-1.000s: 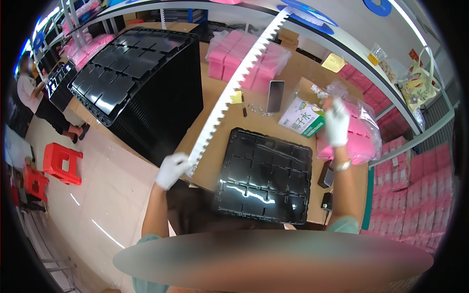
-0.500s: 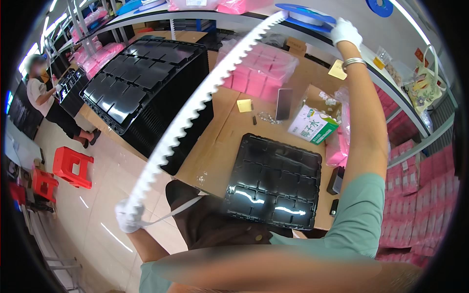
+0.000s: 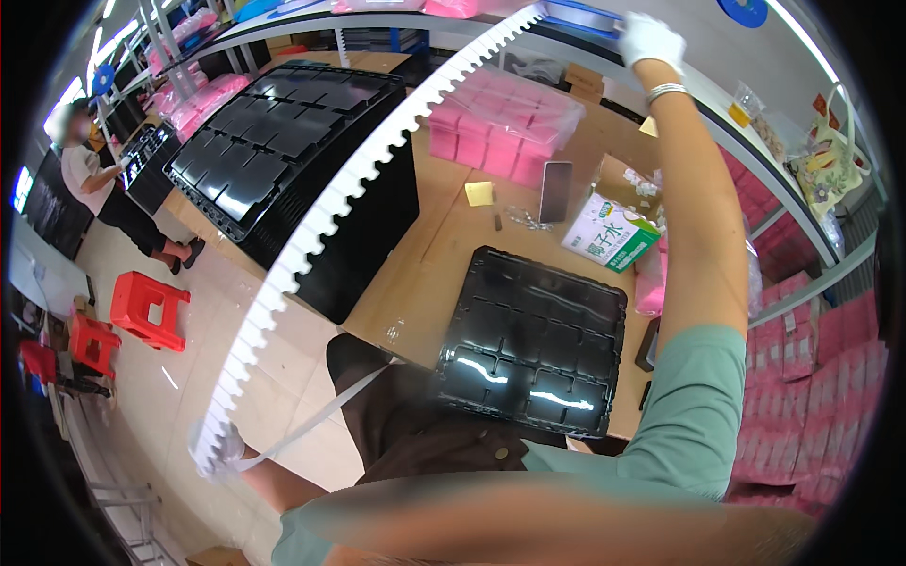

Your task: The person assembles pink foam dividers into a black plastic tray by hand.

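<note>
white toothed strip (image 3: 359,172) arcs past the left of the flat black tray (image 3: 533,340) on the counter (image 3: 429,264). its lower end lies within the gloved left hand (image 3: 215,451), which is curled around it, somewhat blurred, well to the left of the tray. a thin pale band (image 3: 326,412) slants from that hand towards the tray's near left side. the strip's upper end meets a blue reel (image 3: 583,19), high beyond the tray. at the reel's right rim is the gloved right hand (image 3: 651,42); i cannot tell whether it grips. left of the tray stands a black stack (image 3: 293,170); beyond it, a pink bundle (image 3: 510,123).
</note>
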Tool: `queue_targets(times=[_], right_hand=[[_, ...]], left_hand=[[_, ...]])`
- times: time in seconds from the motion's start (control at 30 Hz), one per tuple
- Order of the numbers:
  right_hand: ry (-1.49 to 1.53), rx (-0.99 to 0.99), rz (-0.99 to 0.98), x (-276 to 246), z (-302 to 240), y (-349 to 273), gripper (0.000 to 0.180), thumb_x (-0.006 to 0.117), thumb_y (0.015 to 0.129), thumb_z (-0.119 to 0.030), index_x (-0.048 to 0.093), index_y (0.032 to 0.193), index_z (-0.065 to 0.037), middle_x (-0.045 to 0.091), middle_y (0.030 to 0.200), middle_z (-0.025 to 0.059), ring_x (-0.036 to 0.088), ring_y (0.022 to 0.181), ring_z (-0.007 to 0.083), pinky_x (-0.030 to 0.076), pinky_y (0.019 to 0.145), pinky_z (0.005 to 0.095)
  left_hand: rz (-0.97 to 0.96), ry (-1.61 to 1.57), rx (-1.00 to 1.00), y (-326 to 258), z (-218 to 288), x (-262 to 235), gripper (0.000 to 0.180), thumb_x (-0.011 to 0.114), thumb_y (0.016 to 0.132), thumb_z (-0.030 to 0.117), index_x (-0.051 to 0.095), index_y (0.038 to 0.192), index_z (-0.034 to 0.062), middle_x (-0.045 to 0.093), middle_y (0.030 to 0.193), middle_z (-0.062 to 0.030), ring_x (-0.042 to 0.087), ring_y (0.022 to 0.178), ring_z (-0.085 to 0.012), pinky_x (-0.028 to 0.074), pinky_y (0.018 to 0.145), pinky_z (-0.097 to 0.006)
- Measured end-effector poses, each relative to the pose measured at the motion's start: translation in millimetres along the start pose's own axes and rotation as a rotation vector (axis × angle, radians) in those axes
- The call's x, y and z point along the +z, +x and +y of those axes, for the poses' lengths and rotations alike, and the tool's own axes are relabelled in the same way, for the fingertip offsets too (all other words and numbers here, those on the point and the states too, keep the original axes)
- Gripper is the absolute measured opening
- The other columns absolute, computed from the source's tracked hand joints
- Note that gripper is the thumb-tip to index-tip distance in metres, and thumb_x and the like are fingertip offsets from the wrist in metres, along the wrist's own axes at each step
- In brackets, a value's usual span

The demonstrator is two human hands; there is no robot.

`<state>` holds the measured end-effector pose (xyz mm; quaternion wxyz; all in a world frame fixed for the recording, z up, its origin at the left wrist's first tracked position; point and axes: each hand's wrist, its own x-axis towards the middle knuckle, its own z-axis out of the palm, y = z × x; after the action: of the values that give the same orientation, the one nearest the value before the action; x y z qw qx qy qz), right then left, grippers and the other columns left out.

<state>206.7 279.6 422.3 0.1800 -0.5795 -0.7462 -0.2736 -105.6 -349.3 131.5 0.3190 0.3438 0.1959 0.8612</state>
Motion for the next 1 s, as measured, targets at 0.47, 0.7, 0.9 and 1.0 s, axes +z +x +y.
queue_targets(times=[0.47,0.7,0.9,1.0], right_hand=[[1.586,-0.228,-0.724,40,-131,-368,0.022,0.061,0.084,-0.016,0.062,0.101,-0.002,0.062,0.088,0.0043,0.056,0.082,0.0118,0.044,0.076,0.0248],[1.901,0.196,-0.896,62,-163,-419,0.014,0.065,0.082,-0.012,0.065,0.091,-0.002,0.061,0.078,-0.0018,0.051,0.07,0.0052,0.042,0.063,0.02],[1.79,0.227,-0.878,70,-159,-430,0.007,0.066,0.076,-0.006,0.065,0.081,-0.002,0.061,0.073,0.0003,0.054,0.067,0.0072,0.043,0.061,0.022],[1.625,0.012,-0.558,71,-155,-441,0.009,0.065,0.07,0.001,0.063,0.077,-0.004,0.06,0.076,0.0037,0.055,0.069,0.0139,0.045,0.062,0.0261]], left_hand=[[0.212,0.644,-0.506,99,-203,120,0.02,0.058,0.089,0.02,0.063,0.091,0.0005,0.058,0.064,-0.0006,0.049,0.049,-0.0045,0.038,0.044,-0.018],[0.353,0.597,-0.481,73,-255,117,0.019,0.057,0.089,0.018,0.062,0.09,-0.0012,0.058,0.065,-0.0024,0.049,0.05,-0.0051,0.038,0.047,-0.019],[0.442,0.382,-0.612,63,-257,116,0.022,0.057,0.089,0.02,0.06,0.099,0.0005,0.058,0.068,-0.0021,0.045,0.049,-0.0055,0.033,0.042,-0.019],[0.528,0.154,-0.701,54,-281,90,0.019,0.057,0.089,0.019,0.059,0.1,0.0043,0.058,0.074,-0.001,0.045,0.05,-0.0049,0.031,0.04,-0.018]])
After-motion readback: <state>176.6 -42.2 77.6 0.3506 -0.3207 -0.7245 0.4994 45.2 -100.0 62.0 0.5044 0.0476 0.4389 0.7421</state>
